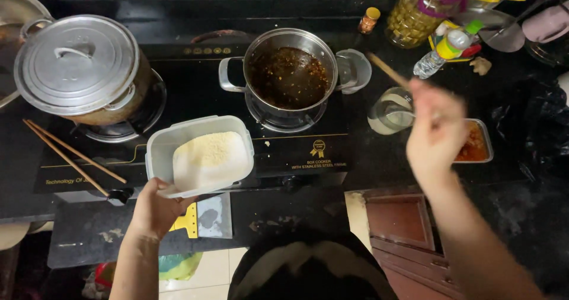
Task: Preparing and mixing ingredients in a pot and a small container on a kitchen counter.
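Observation:
My left hand grips the near edge of a clear plastic tub and holds it tilted over the black stove front. The tub is filled with pale grains. My right hand, blurred, is closed around a wooden utensil whose end points up and left, above a small glass bowl. An open steel pot of dark liquid with red flakes sits on the middle burner, between the two hands.
A lidded steel pot stands on the left burner with wooden chopsticks in front of it. A small metal tray of red sauce, an oil jar, a small bottle and a spice jar crowd the right counter.

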